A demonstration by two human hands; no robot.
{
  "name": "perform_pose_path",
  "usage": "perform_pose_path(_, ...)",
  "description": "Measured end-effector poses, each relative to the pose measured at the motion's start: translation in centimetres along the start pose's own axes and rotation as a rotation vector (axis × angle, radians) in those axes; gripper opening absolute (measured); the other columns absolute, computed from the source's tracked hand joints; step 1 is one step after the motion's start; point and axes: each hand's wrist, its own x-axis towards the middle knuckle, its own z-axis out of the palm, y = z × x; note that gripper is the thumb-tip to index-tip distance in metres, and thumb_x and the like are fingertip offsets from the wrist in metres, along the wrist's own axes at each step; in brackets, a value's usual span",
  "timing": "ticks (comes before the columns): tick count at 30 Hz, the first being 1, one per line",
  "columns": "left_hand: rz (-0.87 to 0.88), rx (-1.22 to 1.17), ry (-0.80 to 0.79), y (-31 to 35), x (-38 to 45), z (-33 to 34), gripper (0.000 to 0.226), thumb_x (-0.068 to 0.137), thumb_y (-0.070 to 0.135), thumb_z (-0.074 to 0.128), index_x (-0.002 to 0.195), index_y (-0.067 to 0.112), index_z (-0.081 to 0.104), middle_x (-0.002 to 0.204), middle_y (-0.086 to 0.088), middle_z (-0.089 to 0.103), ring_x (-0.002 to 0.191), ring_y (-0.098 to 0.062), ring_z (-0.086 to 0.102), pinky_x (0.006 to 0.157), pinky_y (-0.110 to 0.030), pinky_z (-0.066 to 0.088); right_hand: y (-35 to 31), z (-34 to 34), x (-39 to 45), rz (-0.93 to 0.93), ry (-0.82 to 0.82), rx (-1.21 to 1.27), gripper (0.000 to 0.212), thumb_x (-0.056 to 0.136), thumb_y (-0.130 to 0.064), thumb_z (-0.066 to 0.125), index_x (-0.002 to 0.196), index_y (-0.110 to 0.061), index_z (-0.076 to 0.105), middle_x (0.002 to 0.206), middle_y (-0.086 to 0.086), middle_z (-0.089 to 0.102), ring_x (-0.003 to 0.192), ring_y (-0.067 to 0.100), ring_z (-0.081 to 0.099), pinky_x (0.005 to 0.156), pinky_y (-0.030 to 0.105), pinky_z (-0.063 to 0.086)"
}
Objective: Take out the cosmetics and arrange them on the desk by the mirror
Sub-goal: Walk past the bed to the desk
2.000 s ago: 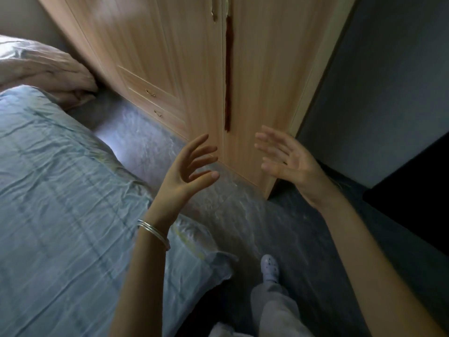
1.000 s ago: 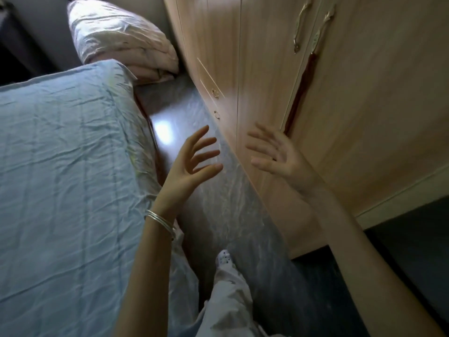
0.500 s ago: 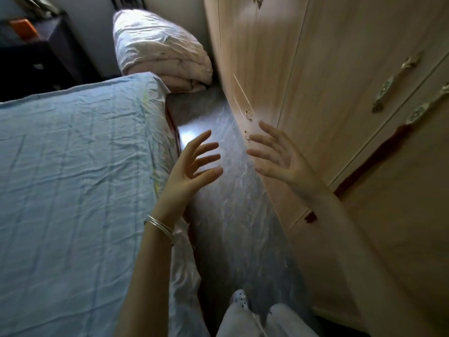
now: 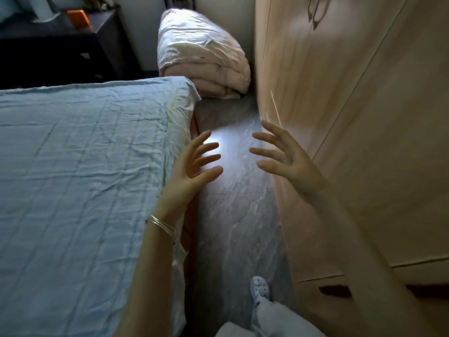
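Blue-sheeted bed (image 4: pixel 73 166) left; wooden wardrobe (image 4: pixel 352 117) right; folded quilt (image 4: pixel 201 52) beyond; orange item (image 4: pixel 78 18), perhaps box.

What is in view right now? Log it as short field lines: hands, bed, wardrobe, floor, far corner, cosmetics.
left hand: open, fingers spread, holds nothing
right hand: open, fingers spread, holds nothing
bed: pale blue sheet, on the left
wardrobe: wooden, doors closed, on the right
floor: grey aisle between them
quilt: folded, at the aisle's far end
dark cabinet: beyond the bed
cosmetics: none visible
mirror: not visible
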Motion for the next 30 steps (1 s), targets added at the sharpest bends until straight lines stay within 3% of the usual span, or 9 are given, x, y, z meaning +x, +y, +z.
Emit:
perform_pose_path(8, 0.006, 0.000, 0.125, -0.1, 6.9, -0.2, 0.074, 0.071, 0.022, 0.070, 0.137, 0.021, 0.039, 0.130, -0.007, 0.053, 0.115, -0.021, 0.058, 0.097, -0.036, 0.048, 0.7, -3.6, 9.0, -0.007, -0.107, 0.016, 0.067, 0.076, -0.022, 0.067, 0.135, -0.033, 0.038, 0.134, -0.004, 0.051, 0.114, 0.014, 0.060, 0.100, 0.042, 0.047)
perform_pose_path(16, -0.030, 0.049, 0.167, -2.1, 15.4, -3.9, 0.075, 0.068, 0.029, 0.071, 0.137, 0.023, 0.040, 0.131, -0.007, 0.053, 0.116, -0.021, 0.057, 0.095, -0.034, 0.049, 3.1, -3.6, 19.2, 0.018, -0.176, -0.007, 0.063, 0.083, -0.013, 0.066, 0.135, -0.034, 0.038, 0.130, -0.011, 0.052, 0.110, 0.007, 0.061, 0.084, 0.017, 0.051)
perform_pose_path(19, -0.036, 0.081, 0.141, -2.1, 19.9, -6.0, 0.075, 0.068, 0.033, 0.071, 0.136, 0.027, 0.040, 0.133, -0.005, 0.052, 0.116, -0.019, 0.058, 0.097, -0.035, 0.049, 3.6, -3.6, 24.1, 0.000, -0.151, 0.007, 0.064, 0.084, -0.007, 0.066, 0.136, -0.032, 0.039, 0.129, -0.008, 0.053, 0.110, 0.010, 0.062, 0.087, 0.020, 0.051)
perform_pose_path(23, -0.022, 0.110, 0.132, -1.3, 26.5, -9.8, 0.069, 0.076, 0.020, 0.068, 0.139, 0.024, 0.038, 0.132, -0.004, 0.053, 0.113, -0.016, 0.059, 0.094, -0.031, 0.050, 3.3, -3.1, 31.0, -0.016, -0.119, 0.040, 0.064, 0.083, -0.005, 0.066, 0.136, -0.031, 0.040, 0.130, -0.002, 0.054, 0.110, 0.015, 0.063, 0.094, 0.029, 0.050)
perform_pose_path(30, -0.037, 0.143, 0.076, -2.1, 36.0, -14.8, 0.070, 0.076, 0.025, 0.069, 0.139, 0.028, 0.039, 0.133, -0.001, 0.053, 0.116, -0.015, 0.057, 0.099, -0.040, 0.047, 3.1, -2.1, 40.8, -0.028, -0.083, 0.068, 0.062, 0.083, -0.003, 0.064, 0.134, -0.027, 0.041, 0.125, -0.008, 0.057, 0.109, 0.014, 0.063, 0.084, 0.019, 0.050)
